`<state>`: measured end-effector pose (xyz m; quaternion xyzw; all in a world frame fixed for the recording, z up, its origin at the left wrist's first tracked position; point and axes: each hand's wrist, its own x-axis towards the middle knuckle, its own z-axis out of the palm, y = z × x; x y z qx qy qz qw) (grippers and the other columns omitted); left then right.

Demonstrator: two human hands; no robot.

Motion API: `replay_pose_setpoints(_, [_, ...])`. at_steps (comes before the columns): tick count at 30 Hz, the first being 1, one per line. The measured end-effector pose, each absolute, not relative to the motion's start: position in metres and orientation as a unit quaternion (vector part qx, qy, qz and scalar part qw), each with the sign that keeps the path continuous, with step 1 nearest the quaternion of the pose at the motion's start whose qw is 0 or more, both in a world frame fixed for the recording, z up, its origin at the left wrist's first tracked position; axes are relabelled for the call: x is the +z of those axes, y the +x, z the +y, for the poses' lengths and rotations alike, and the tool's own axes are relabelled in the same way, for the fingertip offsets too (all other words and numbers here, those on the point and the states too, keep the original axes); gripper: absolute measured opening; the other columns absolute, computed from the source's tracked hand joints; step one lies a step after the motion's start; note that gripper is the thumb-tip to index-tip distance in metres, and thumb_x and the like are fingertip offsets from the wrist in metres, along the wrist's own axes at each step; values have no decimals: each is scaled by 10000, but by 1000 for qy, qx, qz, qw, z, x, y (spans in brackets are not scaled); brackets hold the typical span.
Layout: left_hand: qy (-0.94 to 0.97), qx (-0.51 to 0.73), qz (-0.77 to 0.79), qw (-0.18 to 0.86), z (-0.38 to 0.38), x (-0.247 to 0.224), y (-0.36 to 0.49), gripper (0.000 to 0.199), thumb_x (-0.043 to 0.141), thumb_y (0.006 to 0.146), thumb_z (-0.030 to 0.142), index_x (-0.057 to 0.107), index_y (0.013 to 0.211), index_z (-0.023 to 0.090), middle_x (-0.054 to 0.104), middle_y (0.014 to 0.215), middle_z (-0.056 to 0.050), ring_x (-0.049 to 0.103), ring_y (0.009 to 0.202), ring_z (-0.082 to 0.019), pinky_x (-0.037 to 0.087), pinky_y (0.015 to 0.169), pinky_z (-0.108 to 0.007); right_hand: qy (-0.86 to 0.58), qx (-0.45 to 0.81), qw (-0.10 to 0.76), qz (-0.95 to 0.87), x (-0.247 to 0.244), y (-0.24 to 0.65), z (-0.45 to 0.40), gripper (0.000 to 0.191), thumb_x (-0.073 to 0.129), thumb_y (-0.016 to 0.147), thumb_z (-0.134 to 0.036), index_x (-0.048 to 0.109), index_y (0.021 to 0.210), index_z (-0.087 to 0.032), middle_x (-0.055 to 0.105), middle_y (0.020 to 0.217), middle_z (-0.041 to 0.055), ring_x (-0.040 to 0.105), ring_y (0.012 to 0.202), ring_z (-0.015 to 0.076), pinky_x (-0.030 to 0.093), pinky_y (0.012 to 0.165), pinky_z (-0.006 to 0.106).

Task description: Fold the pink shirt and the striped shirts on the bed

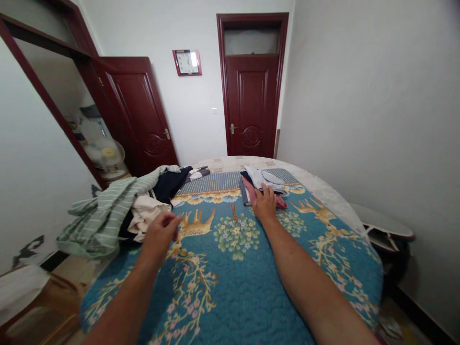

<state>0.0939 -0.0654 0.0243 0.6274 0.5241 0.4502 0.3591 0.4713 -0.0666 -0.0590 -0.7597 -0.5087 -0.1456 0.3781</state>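
Observation:
My right hand [265, 203] rests with its fingers spread on the near side of a small stack of folded clothes [264, 178], light grey on top with red and dark pieces beneath. My left hand [163, 227] hovers over the teal quilted cover [230, 287], its fingers curled together, and whether anything is in them is too small to tell. Just left of it lies a cream garment [147, 213], part of a loose heap with a green striped garment [104, 215] and a dark navy one [170, 184].
A white patterned cloth [323, 191] shows around the table's far edge. At the lower left stands a wooden chair [61, 297]; a dark round-topped stool [388, 225] is at the right. Two red doors [253, 105] and a wall clock [187, 63] are beyond.

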Motion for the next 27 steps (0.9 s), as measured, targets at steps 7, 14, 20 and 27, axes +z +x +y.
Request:
replay_pose_setpoints(7, [586, 382, 404, 589, -74, -31, 212, 440, 824, 787, 541, 693, 986, 171, 732, 944, -94, 700, 709, -184, 549, 542, -268, -721, -223, 442, -485, -62, 491, -51, 416, 474, 1004, -209, 727, 1316, -101, 695, 1364, 223, 568, 1320, 341, 420, 1161, 515])
replay_pose_setpoints(14, [507, 410, 350, 672, -73, -45, 206, 410, 787, 915, 473, 732, 1156, 147, 762, 1124, -170, 764, 884, -222, 645, 728, -328, -622, -237, 522, -533, -45, 486, -47, 338, 467, 1039, -227, 800, 1052, -174, 765, 1094, 150, 638, 1103, 283, 485, 1081, 469])
replay_pose_setpoints(20, [325, 411, 306, 795, -58, -37, 197, 392, 634, 1032, 494, 705, 1152, 128, 790, 1097, -177, 795, 913, -256, 666, 758, -374, -493, -185, 449, -721, -37, 374, -76, 292, 479, 1069, -177, 769, 1099, -190, 757, 1140, 132, 633, 1112, 260, 487, 1092, 441])
replay_pose_setpoints(27, [185, 441, 289, 829, -37, -42, 171, 88, 633, 926, 112, 704, 873, 115, 752, 695, -72, 735, 594, -185, 642, 689, -299, -392, -97, 419, -813, -40, 305, -102, 267, 487, 1052, -206, 722, 1181, -207, 744, 1095, 111, 643, 1059, 253, 530, 1024, 416])
